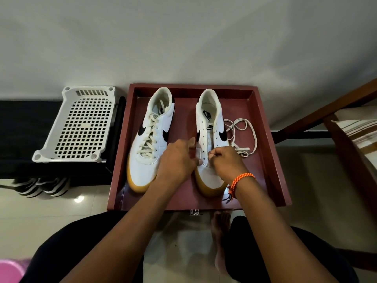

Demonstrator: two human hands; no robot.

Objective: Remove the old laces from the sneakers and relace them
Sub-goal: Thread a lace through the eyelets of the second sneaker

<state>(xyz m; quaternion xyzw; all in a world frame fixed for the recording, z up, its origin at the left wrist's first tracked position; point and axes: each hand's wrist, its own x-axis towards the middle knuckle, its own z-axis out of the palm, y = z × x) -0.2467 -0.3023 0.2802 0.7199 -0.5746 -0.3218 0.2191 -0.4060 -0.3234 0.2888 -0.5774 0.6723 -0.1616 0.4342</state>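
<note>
Two white sneakers with black logos and tan soles stand toe-toward-me on a dark red tray (263, 139). The left sneaker (151, 139) is fully laced with a cream lace. The right sneaker (210, 127) has bare eyelets. A loose cream lace (242, 135) lies on the tray to its right, running toward my right hand. My left hand (178, 158) grips the left side of the right sneaker near the lowest eyelets. My right hand (226, 160), with an orange wrist cord, is curled and pinches the lace at the lower eyelets; the lace tip is hidden.
A white perforated plastic basket (81, 123) sits on a black shelf (24, 127) left of the tray, with striped sandals (40, 186) on the floor below. A wooden chair frame (346, 144) stands at the right. My knees and a bare foot (221, 227) are below the tray.
</note>
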